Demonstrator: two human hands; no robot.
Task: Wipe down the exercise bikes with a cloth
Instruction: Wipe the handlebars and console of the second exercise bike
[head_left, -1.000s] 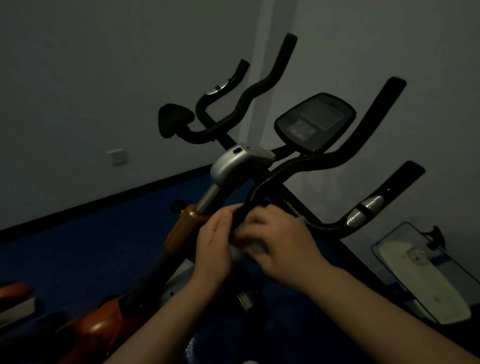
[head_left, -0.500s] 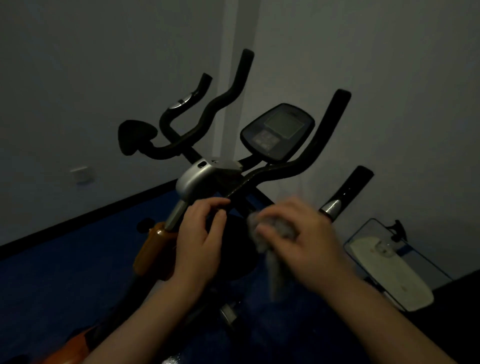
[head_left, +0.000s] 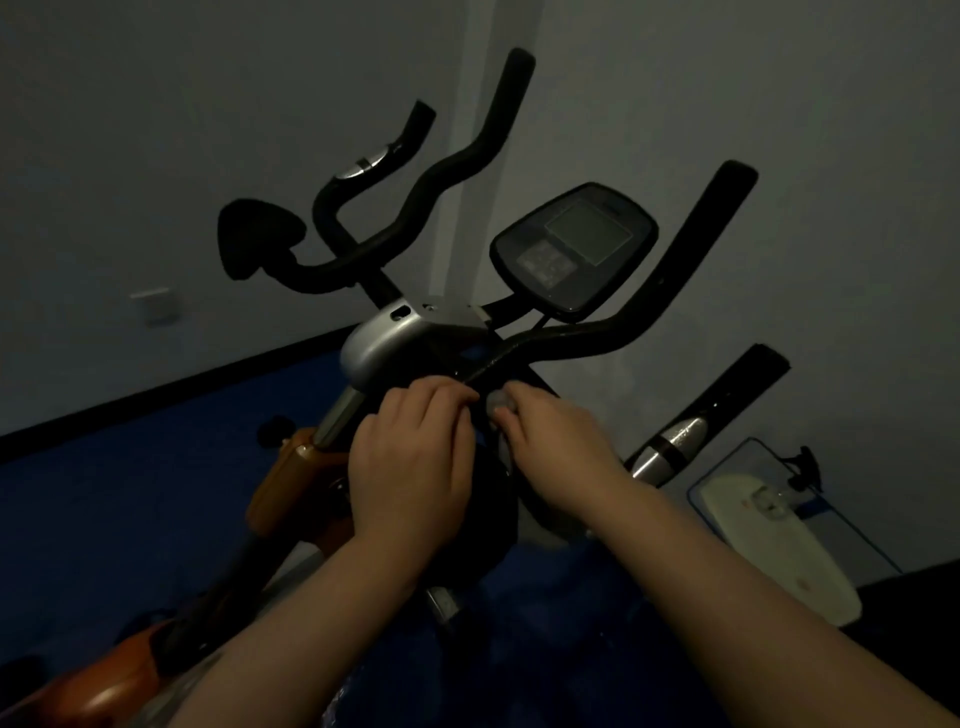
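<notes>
An exercise bike (head_left: 395, 338) with black handlebars (head_left: 613, 332), a silver stem cover and a dark console (head_left: 574, 244) stands in front of me in a dim room. Its frame below is orange. My right hand (head_left: 558, 447) is closed on a small grey cloth (head_left: 500, 402) and presses it against the lower end of the near handlebar. My left hand (head_left: 415, 462) rests beside it on the black part under the silver cover, fingers curled on it. Most of the cloth is hidden by my fingers.
A grey wall corner rises right behind the bike, with a wall switch (head_left: 156, 306) at the left. The floor (head_left: 130, 493) is blue. A white scale-like device (head_left: 779, 545) on a glass plate lies at the lower right by the wall.
My right hand has brought the cloth up and left, back onto the handlebar's lower end next to my left hand. The view shifted slightly.
</notes>
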